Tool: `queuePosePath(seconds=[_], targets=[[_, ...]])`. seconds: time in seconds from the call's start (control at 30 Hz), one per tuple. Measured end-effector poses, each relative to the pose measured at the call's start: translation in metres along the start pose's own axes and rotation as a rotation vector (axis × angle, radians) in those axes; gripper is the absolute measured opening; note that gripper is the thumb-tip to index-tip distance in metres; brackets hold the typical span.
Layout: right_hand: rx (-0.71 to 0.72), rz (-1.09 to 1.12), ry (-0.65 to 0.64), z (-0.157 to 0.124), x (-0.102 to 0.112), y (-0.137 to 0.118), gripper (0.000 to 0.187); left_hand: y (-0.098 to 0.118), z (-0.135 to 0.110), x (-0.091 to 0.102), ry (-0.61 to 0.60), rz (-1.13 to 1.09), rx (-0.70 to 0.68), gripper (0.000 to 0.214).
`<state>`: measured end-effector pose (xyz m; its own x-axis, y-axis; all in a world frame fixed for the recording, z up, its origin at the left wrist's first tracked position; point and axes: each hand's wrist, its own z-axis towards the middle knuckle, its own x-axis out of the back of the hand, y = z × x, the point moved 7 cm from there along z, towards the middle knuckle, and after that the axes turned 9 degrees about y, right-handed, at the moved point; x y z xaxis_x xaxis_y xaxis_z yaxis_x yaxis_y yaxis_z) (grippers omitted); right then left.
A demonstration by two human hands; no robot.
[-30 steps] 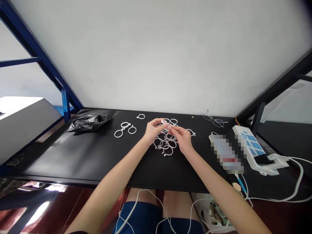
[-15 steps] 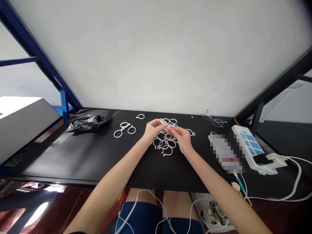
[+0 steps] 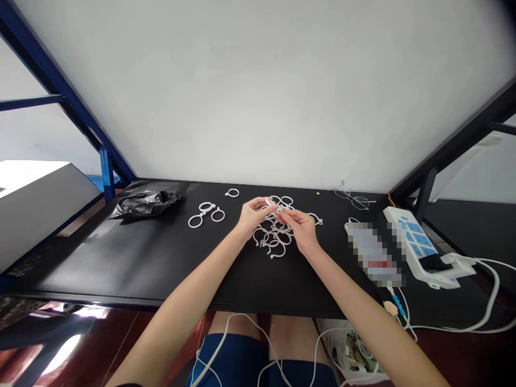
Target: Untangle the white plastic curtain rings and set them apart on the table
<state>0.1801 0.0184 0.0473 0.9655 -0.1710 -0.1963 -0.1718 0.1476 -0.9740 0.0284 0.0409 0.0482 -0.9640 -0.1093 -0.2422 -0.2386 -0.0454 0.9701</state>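
Observation:
Both my hands meet over a heap of white plastic rings (image 3: pixel 274 240) on the black table (image 3: pixel 153 263). My left hand (image 3: pixel 253 213) pinches one white ring (image 3: pixel 272 202) between thumb and fingers. From the other side, the fingertips of my right hand (image 3: pixel 301 227) close on the same ring. Three finished-looking rings (image 3: pixel 205 213) lie apart to the left, and a single ring (image 3: pixel 232 192) sits farther back.
A crumpled black plastic bag (image 3: pixel 145 202) lies at the back left. Wire-framed glasses (image 3: pixel 355 199) rest near the wall. A white power strip (image 3: pixel 419 247) with cables and a blurred object (image 3: pixel 373 252) occupy the right side. Blue frame posts (image 3: pixel 105 172) stand at left.
Almost nothing differs; both hands stay pinched on the ring above the heap, with only slight finger shifts.

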Motion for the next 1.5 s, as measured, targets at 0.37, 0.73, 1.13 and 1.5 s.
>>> queuePosePath(seconds=[0.37, 0.73, 1.13, 1.5], targets=[[0.010, -0.002, 0.000, 0.0010, 0.0000, 0.0013, 0.026, -0.0009, 0.0021, 0.0009, -0.002, 0.011, -0.007, 0.039], [0.029, -0.027, 0.010, 0.0013, 0.0010, 0.0003, 0.027, -0.0011, 0.0024, 0.0013, -0.005, 0.014, -0.001, 0.040], [0.019, -0.038, -0.010, 0.0014, 0.0010, 0.0036, 0.023, -0.0012, 0.0024, 0.0000, -0.021, 0.012, 0.005, 0.040], [0.030, -0.067, -0.015, -0.0004, -0.0013, 0.0008, 0.025, 0.0008, -0.0013, -0.0029, -0.023, 0.029, 0.012, 0.043]])
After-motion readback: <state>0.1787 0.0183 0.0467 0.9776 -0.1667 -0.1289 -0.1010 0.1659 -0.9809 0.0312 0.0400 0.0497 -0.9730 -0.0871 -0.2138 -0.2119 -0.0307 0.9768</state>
